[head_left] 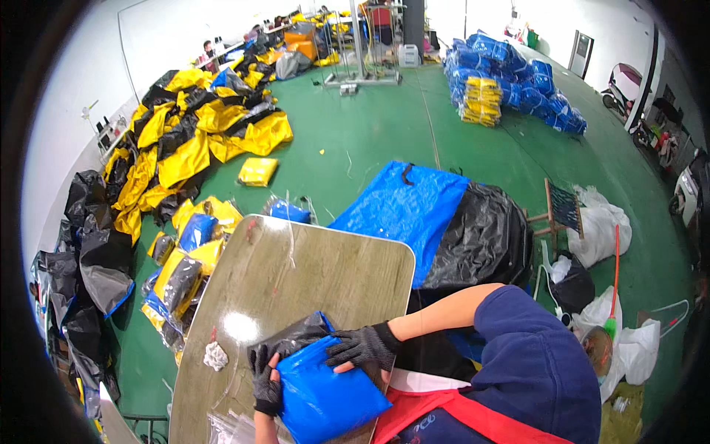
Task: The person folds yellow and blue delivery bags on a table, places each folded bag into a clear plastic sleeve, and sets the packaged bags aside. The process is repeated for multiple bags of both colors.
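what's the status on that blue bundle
Left hand at left side of blue bundle, right hand on upper edge. Bundle lies on table. White wad left of it, not in the way.

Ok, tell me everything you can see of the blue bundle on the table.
The blue bundle is a folded, roughly four-sided packet of glossy, plastic-looking sheet, softly creased and slightly puffed. It lies flat and askew on the near part of the wood-patterned table. A crumpled black section shows at its far left; whether they are joined is unclear. The gloved left hand touches its left edge; the gloved right hand rests on its far side.
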The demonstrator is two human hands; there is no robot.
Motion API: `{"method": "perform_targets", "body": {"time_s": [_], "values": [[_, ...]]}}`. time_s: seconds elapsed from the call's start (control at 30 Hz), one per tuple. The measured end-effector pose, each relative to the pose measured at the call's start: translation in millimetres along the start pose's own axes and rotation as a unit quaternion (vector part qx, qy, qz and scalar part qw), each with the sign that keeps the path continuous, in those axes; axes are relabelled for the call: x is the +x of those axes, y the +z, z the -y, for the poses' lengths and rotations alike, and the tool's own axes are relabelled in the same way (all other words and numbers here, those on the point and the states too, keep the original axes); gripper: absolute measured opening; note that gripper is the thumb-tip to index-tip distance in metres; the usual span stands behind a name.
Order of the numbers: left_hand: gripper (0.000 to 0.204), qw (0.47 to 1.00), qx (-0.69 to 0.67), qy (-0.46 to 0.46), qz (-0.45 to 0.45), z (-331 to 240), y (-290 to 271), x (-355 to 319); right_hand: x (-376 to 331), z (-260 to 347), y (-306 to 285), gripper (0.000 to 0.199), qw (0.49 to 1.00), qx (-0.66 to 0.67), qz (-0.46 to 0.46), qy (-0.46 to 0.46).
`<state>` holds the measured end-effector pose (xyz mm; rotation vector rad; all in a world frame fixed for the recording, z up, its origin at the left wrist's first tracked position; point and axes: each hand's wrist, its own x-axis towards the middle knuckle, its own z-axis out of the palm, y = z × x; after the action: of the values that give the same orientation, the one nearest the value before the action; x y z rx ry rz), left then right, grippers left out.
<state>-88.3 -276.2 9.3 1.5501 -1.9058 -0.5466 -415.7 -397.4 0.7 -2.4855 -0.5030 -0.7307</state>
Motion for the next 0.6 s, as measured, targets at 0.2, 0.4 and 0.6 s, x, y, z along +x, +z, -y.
{"method": "perform_targets", "body": {"time_s": [0.2, 0.4, 0.6], "values": [[0.082, 0.673, -0.723, -0.061, -0.145, -78, 5, -46, 70, 9, -56, 0.031, 0.992, -0.060, -0.087, 0.065], [0.078, 0.804, -0.256, -0.327, -0.426, -150, 53, -55, 79, 28, -60, 0.070, 0.654, 0.451, -0.226, 0.564], [0.063, 0.889, -0.060, -0.413, -0.187, -126, 60, -63, 23, 37, -28, 0.084, 0.620, 0.482, -0.205, 0.584]]}}
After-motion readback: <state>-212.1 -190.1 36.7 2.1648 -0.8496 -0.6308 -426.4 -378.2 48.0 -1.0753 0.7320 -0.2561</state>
